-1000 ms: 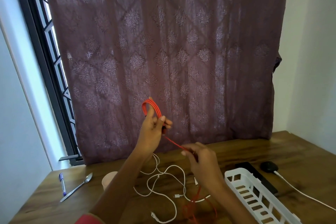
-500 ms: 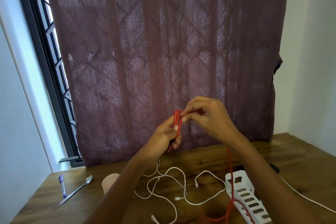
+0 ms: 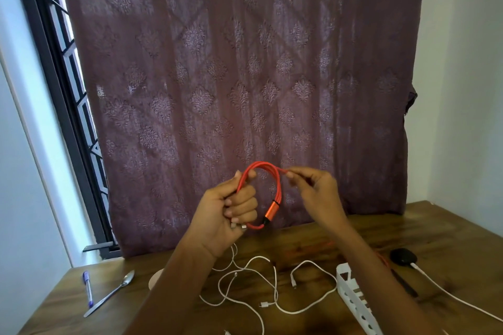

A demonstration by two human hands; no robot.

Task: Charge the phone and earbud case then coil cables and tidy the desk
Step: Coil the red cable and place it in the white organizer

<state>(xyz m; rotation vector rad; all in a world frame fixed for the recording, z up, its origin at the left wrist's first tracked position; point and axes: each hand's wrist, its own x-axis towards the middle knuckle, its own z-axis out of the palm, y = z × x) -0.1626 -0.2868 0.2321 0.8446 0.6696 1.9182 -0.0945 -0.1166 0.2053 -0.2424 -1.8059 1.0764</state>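
Red cable [image 3: 277, 187], thin and springy-looking, is held up in a round coil with a shiny orange plug sleeve [image 3: 271, 211]. The left hand [image 3: 226, 209] fingers [image 3: 242, 205] curl round one side; the right hand [image 3: 315, 190] pinches the top strand. If either grip eases, the loops likely spring apart; its tail may snag the limp white cables [image 3: 272, 288] on the wooden surface [image 3: 353, 234] below the fingers.
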